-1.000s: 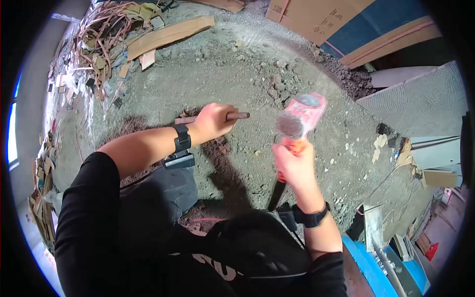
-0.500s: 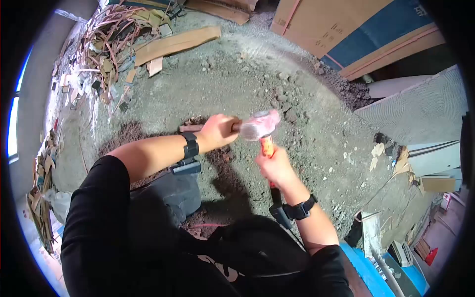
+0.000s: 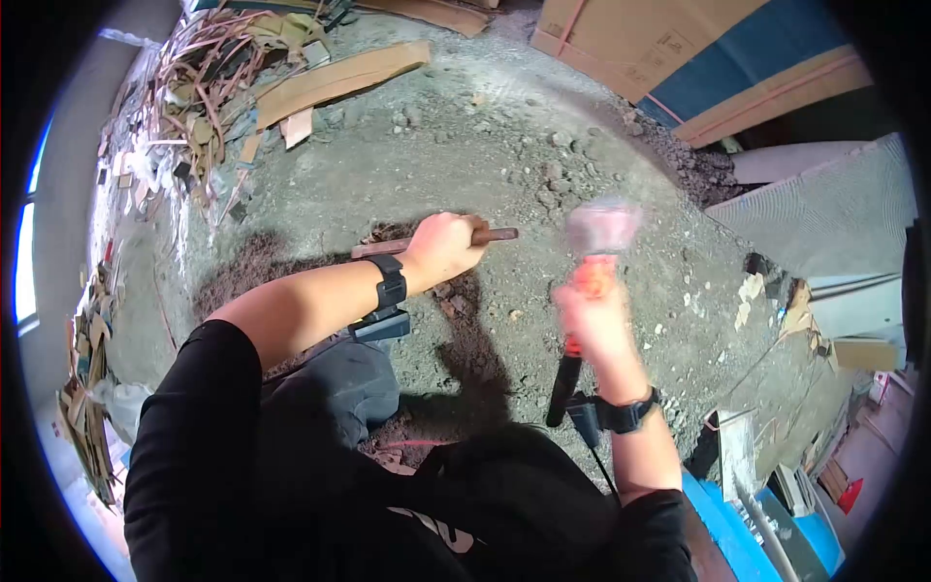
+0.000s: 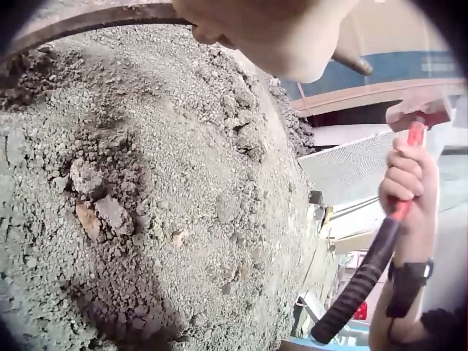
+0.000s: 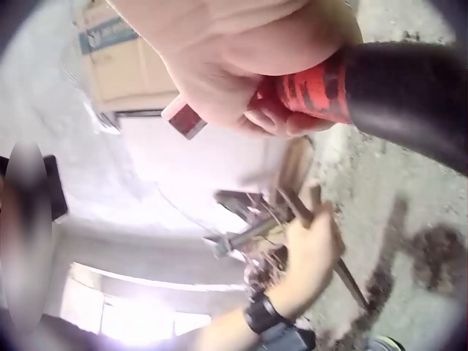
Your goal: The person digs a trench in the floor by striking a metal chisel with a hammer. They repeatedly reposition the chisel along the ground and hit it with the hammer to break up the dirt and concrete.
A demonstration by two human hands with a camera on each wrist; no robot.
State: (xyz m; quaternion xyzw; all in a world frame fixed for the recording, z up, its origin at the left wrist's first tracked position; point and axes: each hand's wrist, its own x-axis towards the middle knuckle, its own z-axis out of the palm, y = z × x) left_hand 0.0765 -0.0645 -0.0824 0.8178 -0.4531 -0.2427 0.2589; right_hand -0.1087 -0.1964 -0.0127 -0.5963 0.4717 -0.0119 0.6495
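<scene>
My left hand (image 3: 444, 250) grips a rusty steel chisel (image 3: 499, 235), its end sticking out to the right of the fist. The rest of the rod (image 4: 95, 16) runs left, toward a dug patch of dark soil (image 3: 388, 233). In my right hand (image 3: 596, 315) is a club hammer (image 3: 603, 228), held by its red and black handle (image 4: 358, 289). The pinkish, worn head is blurred and stands apart from the chisel, to its right. The right wrist view shows the fingers wrapped round the red part of the handle (image 5: 314, 91).
Loose soil and stones (image 3: 553, 175) cover the ground. A scrap heap (image 3: 208, 97) and a cardboard strip (image 3: 344, 82) lie at the upper left. Large cardboard boxes (image 3: 630, 44) stand at the upper right, near a grey panel (image 3: 824, 204). Blue boards (image 3: 722, 514) lie at the lower right.
The hammer swung left onto the chisel's end half a second ago, and has since drawn back to the right. My left hand keeps hold of the chisel, shifted slightly right in view.
</scene>
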